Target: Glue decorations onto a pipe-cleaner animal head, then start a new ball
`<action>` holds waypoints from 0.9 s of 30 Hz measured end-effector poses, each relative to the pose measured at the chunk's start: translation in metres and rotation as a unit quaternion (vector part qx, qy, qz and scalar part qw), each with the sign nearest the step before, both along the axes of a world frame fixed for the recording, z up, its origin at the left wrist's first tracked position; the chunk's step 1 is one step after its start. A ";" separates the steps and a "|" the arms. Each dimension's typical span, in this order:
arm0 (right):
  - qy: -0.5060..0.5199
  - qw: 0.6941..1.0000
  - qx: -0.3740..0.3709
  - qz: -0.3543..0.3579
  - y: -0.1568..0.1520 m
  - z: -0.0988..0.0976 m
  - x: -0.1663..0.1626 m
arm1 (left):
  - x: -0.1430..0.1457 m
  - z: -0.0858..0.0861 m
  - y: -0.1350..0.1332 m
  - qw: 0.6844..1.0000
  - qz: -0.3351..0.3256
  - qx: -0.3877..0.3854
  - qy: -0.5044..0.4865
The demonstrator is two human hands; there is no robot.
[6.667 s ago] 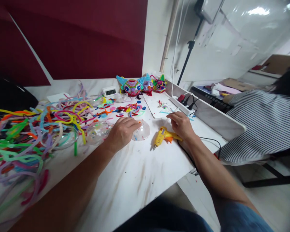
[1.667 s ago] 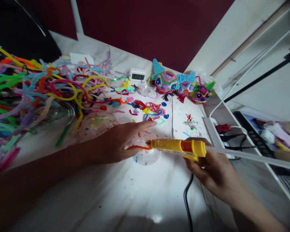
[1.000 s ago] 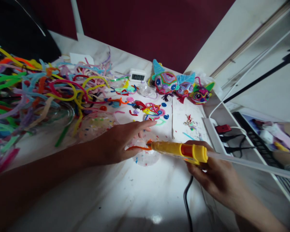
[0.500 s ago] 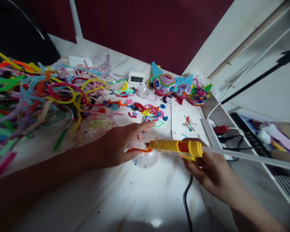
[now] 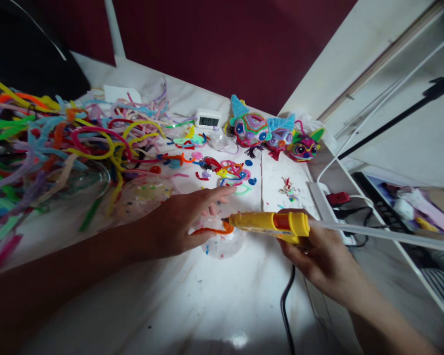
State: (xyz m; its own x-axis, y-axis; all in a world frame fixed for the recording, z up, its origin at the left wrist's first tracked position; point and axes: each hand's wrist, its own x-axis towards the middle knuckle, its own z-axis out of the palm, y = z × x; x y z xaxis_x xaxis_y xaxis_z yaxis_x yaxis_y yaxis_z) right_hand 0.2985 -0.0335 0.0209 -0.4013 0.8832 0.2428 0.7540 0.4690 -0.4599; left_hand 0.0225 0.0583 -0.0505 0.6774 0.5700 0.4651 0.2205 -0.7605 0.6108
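In my right hand (image 5: 314, 251) is a yellow hot glue gun (image 5: 268, 224), fingers wrapped round its handle. A long translucent glue stick (image 5: 377, 234) sticks out of its back end. The dark nozzle is at the curled tip of an orange pipe cleaner (image 5: 216, 230). My left hand (image 5: 192, 217) pinches the other end of that pipe cleaner, with its upper fingers bent over a clear plastic dome (image 5: 227, 246). The dome lies on the white table and carries small coloured specks. Part of it is hidden behind my left hand and the gun.
A heap of pipe cleaners (image 5: 70, 133) spreads over the left side. Behind the hands stand a small digital timer (image 5: 208, 119) and several colourful animal-face crafts (image 5: 251, 129). A black cord (image 5: 286, 305) runs along the table; a power strip (image 5: 321, 202) sits at right.
Hardly anything differs. The glue gun has shifted up very slightly, its nozzle still at the orange pipe cleaner. My left hand stays in place.
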 end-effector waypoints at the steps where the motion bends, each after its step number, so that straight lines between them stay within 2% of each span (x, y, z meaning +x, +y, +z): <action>1: 0.002 1.000 -0.004 -0.001 0.000 0.000 0.000 | 0.000 0.000 0.000 1.000 -0.001 -0.002 -0.001; 15: 0.008 1.000 0.006 -0.023 0.003 -0.005 0.006 | -0.001 0.000 0.000 1.000 -0.001 -0.010 0.003; 27: -0.001 1.000 -0.018 -0.005 0.002 0.004 -0.001 | 0.000 0.000 0.001 1.000 0.004 0.000 0.008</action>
